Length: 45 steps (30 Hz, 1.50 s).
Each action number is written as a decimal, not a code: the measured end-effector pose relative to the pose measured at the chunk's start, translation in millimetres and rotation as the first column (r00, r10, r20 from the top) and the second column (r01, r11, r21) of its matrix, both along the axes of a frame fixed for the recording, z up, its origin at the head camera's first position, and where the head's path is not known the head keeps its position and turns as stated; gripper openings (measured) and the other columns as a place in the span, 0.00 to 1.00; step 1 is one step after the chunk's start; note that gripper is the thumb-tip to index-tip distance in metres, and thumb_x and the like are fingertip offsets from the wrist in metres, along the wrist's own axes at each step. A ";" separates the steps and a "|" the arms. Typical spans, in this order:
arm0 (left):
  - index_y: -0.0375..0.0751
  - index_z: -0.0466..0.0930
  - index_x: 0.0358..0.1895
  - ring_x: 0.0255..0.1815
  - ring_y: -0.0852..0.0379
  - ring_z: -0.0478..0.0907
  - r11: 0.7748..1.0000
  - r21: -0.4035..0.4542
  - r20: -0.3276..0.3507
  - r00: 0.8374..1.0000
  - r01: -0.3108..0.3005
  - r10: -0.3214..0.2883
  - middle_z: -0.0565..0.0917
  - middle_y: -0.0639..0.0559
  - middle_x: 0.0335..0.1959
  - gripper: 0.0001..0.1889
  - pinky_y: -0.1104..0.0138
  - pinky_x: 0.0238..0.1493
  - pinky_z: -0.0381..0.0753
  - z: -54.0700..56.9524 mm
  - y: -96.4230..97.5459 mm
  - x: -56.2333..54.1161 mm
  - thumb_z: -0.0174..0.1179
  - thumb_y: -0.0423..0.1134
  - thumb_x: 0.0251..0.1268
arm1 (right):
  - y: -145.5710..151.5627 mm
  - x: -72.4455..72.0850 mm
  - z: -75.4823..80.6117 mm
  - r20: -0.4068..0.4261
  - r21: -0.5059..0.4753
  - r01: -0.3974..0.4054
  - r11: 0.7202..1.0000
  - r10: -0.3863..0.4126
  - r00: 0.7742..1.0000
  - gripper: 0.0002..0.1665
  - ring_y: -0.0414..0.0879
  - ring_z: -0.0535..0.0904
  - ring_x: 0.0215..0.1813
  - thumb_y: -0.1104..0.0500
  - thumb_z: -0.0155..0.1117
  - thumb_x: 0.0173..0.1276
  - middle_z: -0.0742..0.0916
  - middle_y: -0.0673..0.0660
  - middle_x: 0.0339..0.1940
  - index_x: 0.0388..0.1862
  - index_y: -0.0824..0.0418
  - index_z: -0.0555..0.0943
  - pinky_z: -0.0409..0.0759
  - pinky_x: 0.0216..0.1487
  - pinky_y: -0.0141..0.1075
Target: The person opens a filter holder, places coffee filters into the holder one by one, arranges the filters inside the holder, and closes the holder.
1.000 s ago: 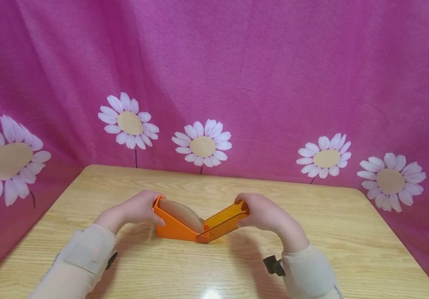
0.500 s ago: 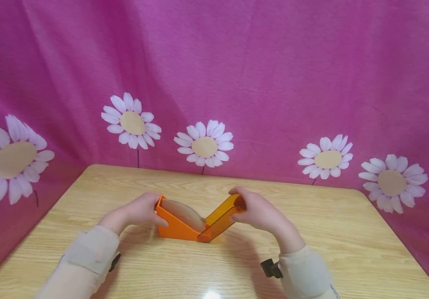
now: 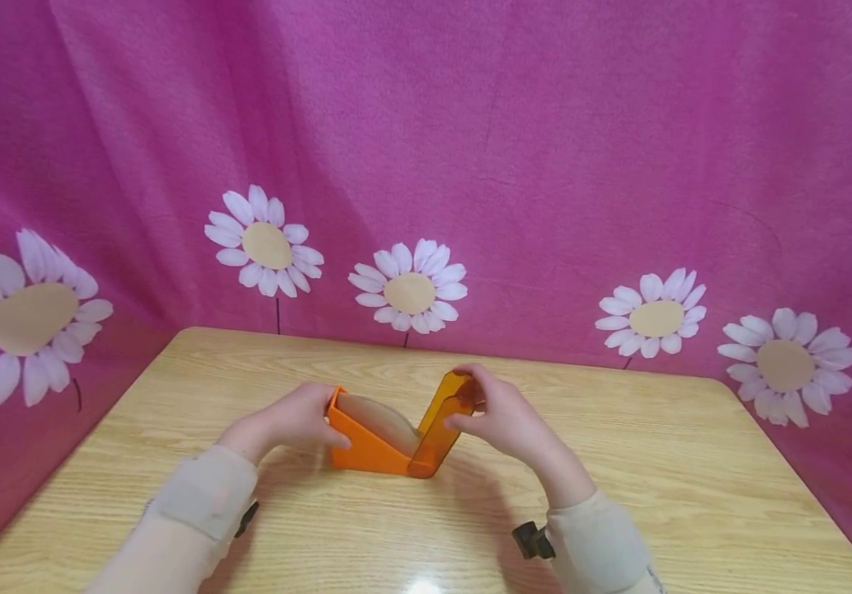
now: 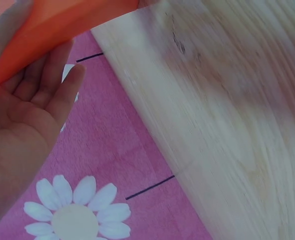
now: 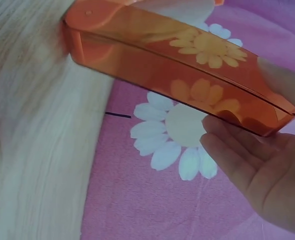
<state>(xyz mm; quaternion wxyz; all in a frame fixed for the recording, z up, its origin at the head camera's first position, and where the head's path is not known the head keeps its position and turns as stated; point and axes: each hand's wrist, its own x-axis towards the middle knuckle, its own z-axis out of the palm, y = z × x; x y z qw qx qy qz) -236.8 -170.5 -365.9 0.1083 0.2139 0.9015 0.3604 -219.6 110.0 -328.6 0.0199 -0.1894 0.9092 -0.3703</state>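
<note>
An orange case (image 3: 368,445) stands on the wooden table, its hinge end to the right. Inside it, a rounded beige stack (image 3: 381,419), like paper filters, rises above the side wall. My left hand (image 3: 305,417) grips the case's tall left end, thumb on the near side; the left wrist view shows fingers under the orange wall (image 4: 72,25). Hinged at the right is a see-through amber lid (image 3: 439,433), swung up steeply. My right hand (image 3: 503,417) holds its free end between thumb and fingers. In the right wrist view, the lid (image 5: 152,65) runs from the hinge to that hand.
The pale wood table (image 3: 618,462) reaches back to a magenta cloth (image 3: 529,165) printed with large white daisies, which also hangs along both sides. Black wrist mounts (image 3: 533,540) sit beneath the sleeves.
My right hand has raised the lid from a low slant to a steep one, moving left and up. My left hand keeps its grip as the case shifts slightly right in view.
</note>
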 end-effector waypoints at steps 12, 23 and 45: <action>0.35 0.75 0.44 0.38 0.59 0.76 0.997 0.045 -0.014 0.998 0.060 -0.060 0.82 0.51 0.37 0.17 0.64 0.47 0.76 -9.4 19.6 -6.4 0.68 0.32 0.50 | -6.7 -2.9 -10.6 -0.020 -0.088 0.017 0.996 -0.018 1.000 0.30 0.49 0.79 0.45 0.60 0.70 0.56 0.83 0.58 0.41 0.56 0.66 0.70 0.77 0.53 0.45; 0.39 0.73 0.51 0.40 0.61 0.76 0.995 0.020 -0.020 0.995 0.098 -0.097 0.82 0.54 0.39 0.18 0.66 0.48 0.75 -14.1 31.1 -5.6 0.63 0.39 0.58 | -14.1 -7.1 -22.1 -0.022 -0.054 0.026 0.998 -0.028 0.999 0.30 0.53 0.79 0.50 0.66 0.69 0.55 0.84 0.61 0.46 0.57 0.68 0.71 0.75 0.55 0.49; 0.42 0.71 0.55 0.45 0.61 0.77 0.994 0.028 0.020 0.994 0.106 -0.106 0.81 0.55 0.45 0.20 0.63 0.53 0.75 -13.1 35.1 -3.9 0.61 0.38 0.61 | -28.0 -5.4 -32.0 -0.075 0.111 -0.018 0.994 0.027 0.997 0.27 0.52 0.79 0.52 0.64 0.68 0.57 0.84 0.58 0.48 0.56 0.64 0.74 0.75 0.56 0.46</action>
